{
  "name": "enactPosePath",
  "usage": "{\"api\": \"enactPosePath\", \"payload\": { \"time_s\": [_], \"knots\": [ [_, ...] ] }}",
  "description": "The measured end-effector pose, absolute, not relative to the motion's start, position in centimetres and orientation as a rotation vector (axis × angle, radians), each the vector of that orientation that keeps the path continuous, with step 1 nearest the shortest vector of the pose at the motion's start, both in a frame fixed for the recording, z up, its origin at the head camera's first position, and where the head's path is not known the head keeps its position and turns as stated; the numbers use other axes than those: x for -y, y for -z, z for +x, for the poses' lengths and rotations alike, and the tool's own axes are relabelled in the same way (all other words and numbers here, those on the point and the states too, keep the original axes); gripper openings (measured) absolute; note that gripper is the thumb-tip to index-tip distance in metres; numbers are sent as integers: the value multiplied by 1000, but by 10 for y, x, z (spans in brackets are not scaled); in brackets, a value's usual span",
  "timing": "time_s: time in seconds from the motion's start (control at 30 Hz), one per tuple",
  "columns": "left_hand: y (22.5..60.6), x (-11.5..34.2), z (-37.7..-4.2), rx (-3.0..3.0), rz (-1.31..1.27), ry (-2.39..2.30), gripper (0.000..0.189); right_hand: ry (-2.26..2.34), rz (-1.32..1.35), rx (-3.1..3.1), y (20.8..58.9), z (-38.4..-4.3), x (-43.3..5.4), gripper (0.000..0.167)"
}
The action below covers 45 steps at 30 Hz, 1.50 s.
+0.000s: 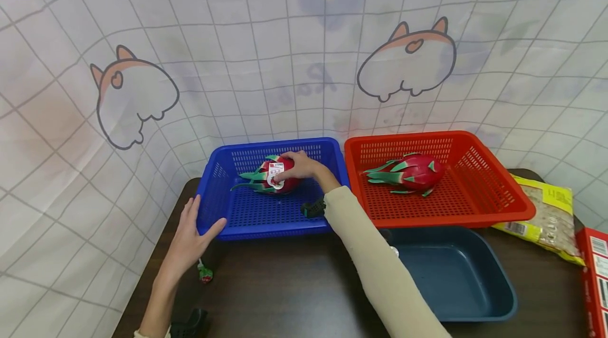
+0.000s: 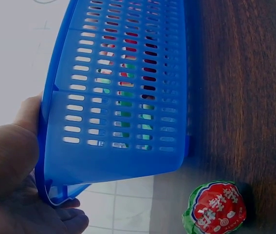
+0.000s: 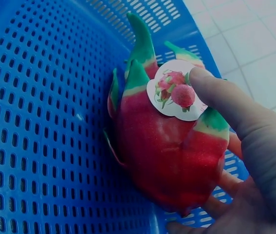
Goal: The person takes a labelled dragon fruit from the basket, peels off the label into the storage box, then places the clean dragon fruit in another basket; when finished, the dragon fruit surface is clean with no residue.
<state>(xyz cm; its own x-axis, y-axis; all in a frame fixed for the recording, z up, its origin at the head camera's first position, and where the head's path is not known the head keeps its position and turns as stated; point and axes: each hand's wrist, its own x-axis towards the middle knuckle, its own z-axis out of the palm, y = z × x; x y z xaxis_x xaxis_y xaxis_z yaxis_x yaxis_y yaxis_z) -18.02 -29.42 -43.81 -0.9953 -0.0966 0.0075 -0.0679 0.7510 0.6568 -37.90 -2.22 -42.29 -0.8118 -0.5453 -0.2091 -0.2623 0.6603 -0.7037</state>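
My right hand (image 1: 298, 165) grips a red dragon fruit (image 3: 167, 151) with green scale tips inside the blue basket (image 1: 266, 229). The thumb presses on a white scalloped label (image 3: 176, 90) with a dragon fruit picture, and the other fingers wrap around the fruit's far side. At the basket's near left corner rests my left hand (image 1: 188, 235), thumb spread from fairly straight fingers along the rim. In the left wrist view, part of that hand is hidden behind the rim. A second dragon fruit (image 1: 418, 171) lies in the red basket (image 1: 475, 216) to the right.
A dark blue tub (image 1: 456, 274) stands before the red basket. A lollipop (image 1: 205, 273) in a green and red wrapper lies below the left hand. To the right are a yellow bag (image 1: 546, 216) and a red box (image 1: 596, 274). A patterned curtain (image 1: 285, 63) hangs behind.
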Motion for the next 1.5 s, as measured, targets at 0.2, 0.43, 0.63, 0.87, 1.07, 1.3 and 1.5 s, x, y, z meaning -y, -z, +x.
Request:
{"api": "enactPosePath", "payload": {
  "time_s": [0.2, 0.43, 0.63, 0.87, 1.07, 1.3, 1.5],
  "knots": [
    [438, 294, -180, 2899, 133, 1087, 100, 1050, -616, -2400, 426, -380, 22, 78],
    [437, 295, -180, 2893, 126, 1097, 99, 1091, -608, -2375, 430, -383, 22, 77],
    [437, 295, -179, 2888, 119, 1098, 99, 1091, -598, -2387, 431, -382, 22, 76],
    [436, 295, -178, 2902, 138, 1096, 101, 1145, -594, -2386, 431, -383, 23, 74],
    [435, 294, -178, 2914, 150, 1089, 103, 1243, -547, -2418, 428, -380, 26, 65],
    [435, 292, -178, 2916, 159, 1097, 103, 1424, -452, -2436, 402, -368, 24, 57],
    [435, 293, -178, 2913, 153, 1091, 103, 1537, -399, -2407, 367, -345, 20, 59]
  ]
}}
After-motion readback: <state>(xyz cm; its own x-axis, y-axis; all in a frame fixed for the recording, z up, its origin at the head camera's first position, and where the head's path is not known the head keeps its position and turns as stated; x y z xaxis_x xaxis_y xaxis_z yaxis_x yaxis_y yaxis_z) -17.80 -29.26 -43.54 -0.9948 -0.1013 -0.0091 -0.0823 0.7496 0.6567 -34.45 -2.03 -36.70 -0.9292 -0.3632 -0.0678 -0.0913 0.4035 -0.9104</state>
